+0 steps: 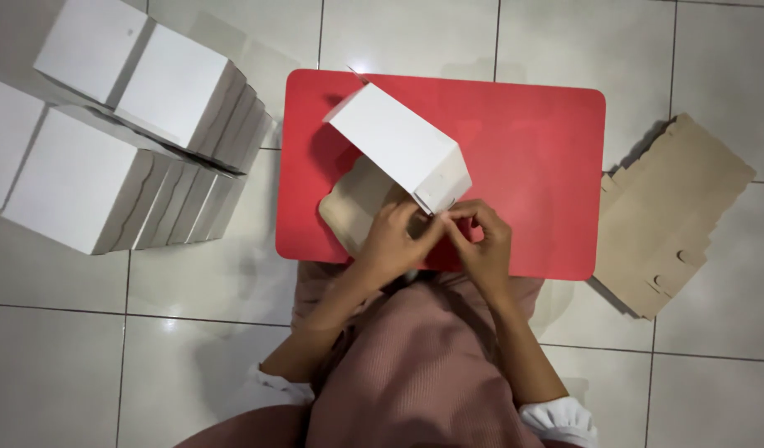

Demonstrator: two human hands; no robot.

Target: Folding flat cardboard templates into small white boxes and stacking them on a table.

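On the red table: a small low red table [531, 166] sits on the pale tiled floor [108, 365], and a half-folded white cardboard box [402, 145] sits on its near-left part, right in front of the person.
Box: white outside, plain brown inside; it's tipped up at an angle with the open brown side [357, 203] facing down-left. Can't see anything in it.
Left hand: the left hand [394, 236] is curled over the box's near edge, fingers bent and pinching the cardboard at the lower corner, so it's closed on the box.
Right hand: the right hand [481, 241] is right beside it, fingertips meeting the left ones at that same corner flap, also closed tight on the cardboard.
Arms: both forearms come up from the lap and angle inward, with white cuffs at the elbows.
Finished boxes: a bunch of closed white boxes [116, 124] stands on the floor to the left, well apart from the hands; contents hidden.
Flat blanks: a stack of flat brown cardboard sheets [672, 216] lies on the floor just right of the table.
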